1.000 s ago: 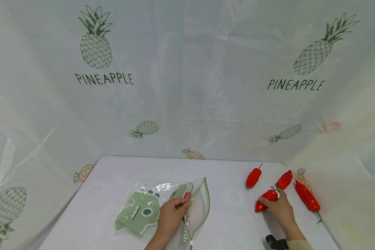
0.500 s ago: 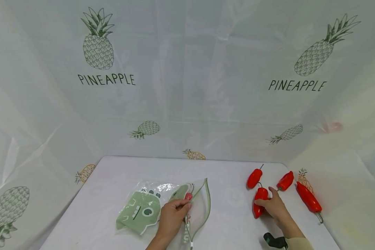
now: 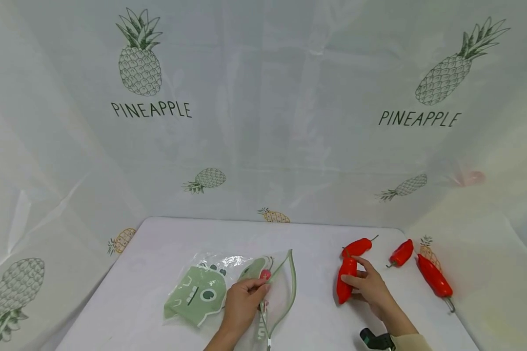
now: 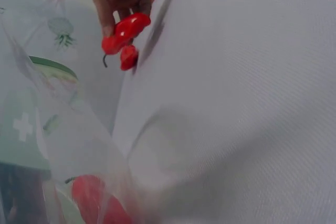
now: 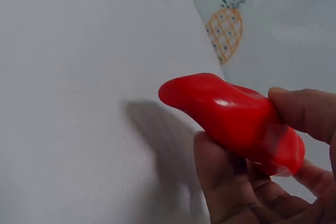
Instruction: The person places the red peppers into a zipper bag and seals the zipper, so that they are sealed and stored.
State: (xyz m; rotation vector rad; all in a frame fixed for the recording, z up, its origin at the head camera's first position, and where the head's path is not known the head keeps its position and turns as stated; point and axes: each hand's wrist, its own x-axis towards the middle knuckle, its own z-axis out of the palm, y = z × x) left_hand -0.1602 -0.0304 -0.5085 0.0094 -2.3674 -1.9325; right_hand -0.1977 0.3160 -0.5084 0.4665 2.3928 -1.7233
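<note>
My left hand [image 3: 241, 303] pinches the green-trimmed edge of a clear plastic pouch [image 3: 293, 278], whose mouth gapes to the right. Inside the pouch lies a red chili pepper [image 4: 92, 198], seen through the plastic in the left wrist view. My right hand [image 3: 374, 287] holds another red chili pepper [image 5: 236, 116] between thumb and fingers; a shadow beside it in the right wrist view shows it raised off the table. Just behind that one, a red chili pepper [image 3: 357, 247] lies slanted on the table. Two more, a short pepper [image 3: 401, 252] and a long pepper [image 3: 435, 277], lie farther right.
A green monster-face print [image 3: 202, 295] covers the pouch's left part. The white table [image 3: 167, 239] is bordered at the back by a pale hanging sheet [image 3: 285, 122] with pineapple drawings. A dark wrist camera [image 3: 377, 340] sits at my right wrist.
My right hand has carried its pepper leftward, off the table's right part, turning it more upright. The pepper behind has swung to a flatter slant. My left hand and the pouch stay put.
</note>
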